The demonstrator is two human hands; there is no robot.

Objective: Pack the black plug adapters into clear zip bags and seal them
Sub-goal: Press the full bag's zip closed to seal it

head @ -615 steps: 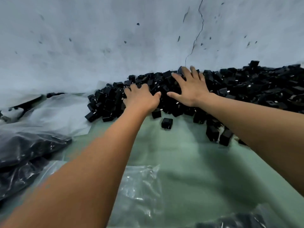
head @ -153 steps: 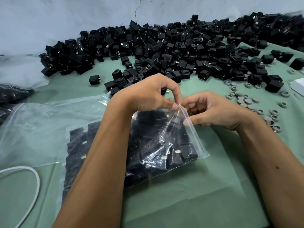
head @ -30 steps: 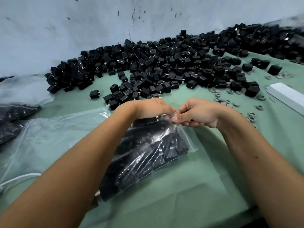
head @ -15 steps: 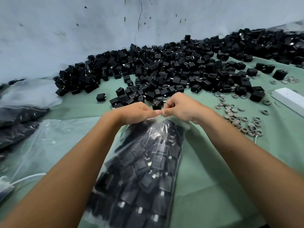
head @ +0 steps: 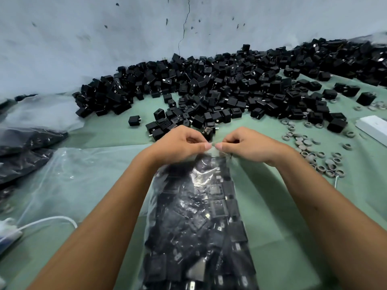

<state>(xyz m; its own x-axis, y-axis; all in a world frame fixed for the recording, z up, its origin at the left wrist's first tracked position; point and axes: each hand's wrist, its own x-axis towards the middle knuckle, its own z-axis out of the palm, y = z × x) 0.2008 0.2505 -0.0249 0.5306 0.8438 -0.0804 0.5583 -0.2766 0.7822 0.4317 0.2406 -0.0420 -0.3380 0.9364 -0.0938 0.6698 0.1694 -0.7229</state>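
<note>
A clear zip bag full of black plug adapters hangs lengthwise toward me over the green table cover. My left hand and my right hand each pinch the bag's top edge between thumb and forefinger, thumbs nearly touching at the middle. A big heap of loose black plug adapters lies beyond my hands along the grey wall.
Empty clear bags lie at the left, with filled dark bags beyond them. Several small grey rings are scattered at the right, near a white box. A white cable runs at the lower left.
The filled bag has swung from lying across the table to hanging lengthwise toward me. Both hands have lifted its top edge and stayed pinched there.
</note>
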